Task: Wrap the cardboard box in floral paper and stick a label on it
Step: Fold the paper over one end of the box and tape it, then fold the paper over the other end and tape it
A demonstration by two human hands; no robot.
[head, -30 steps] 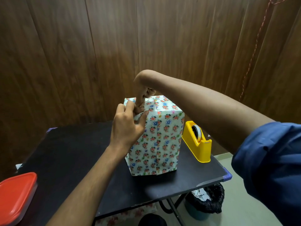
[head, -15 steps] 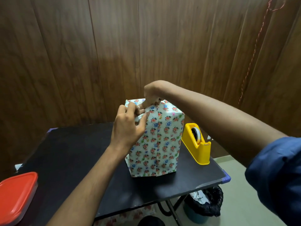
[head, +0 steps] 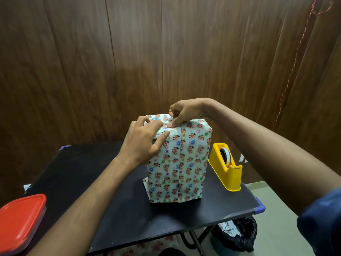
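The cardboard box (head: 178, 163) stands upright near the middle of the frame on the black table (head: 77, 174), already covered in floral paper (head: 191, 150) on the sides I can see, with 1 vertical seam running down the face toward me. My 2 hands meet at its top left corner.

My left hand (head: 144, 143) comes in from the lower left of the frame. Its fingers curl over the folded paper at the top edge and its thumb presses the front face just below that edge, so I am grasping the paper flap against the box. My right hand (head: 184, 113) reaches across from the right of the frame and sits on top of the box. Its thumb and forefinger pinch a fold of the paper right at the top edge, just beside my left fingers.

A yellow tape dispenser (head: 226, 167) stands on the table just right of the box, apart from it, with a roll in it. A red lid (head: 20, 220) on a container sits at the lower left of the frame at the table's edge. A bin with a black bag (head: 238, 235) stands on the floor below the table, at the lower right. Dark wood panelling (head: 129, 61) fills the upper half of the frame.
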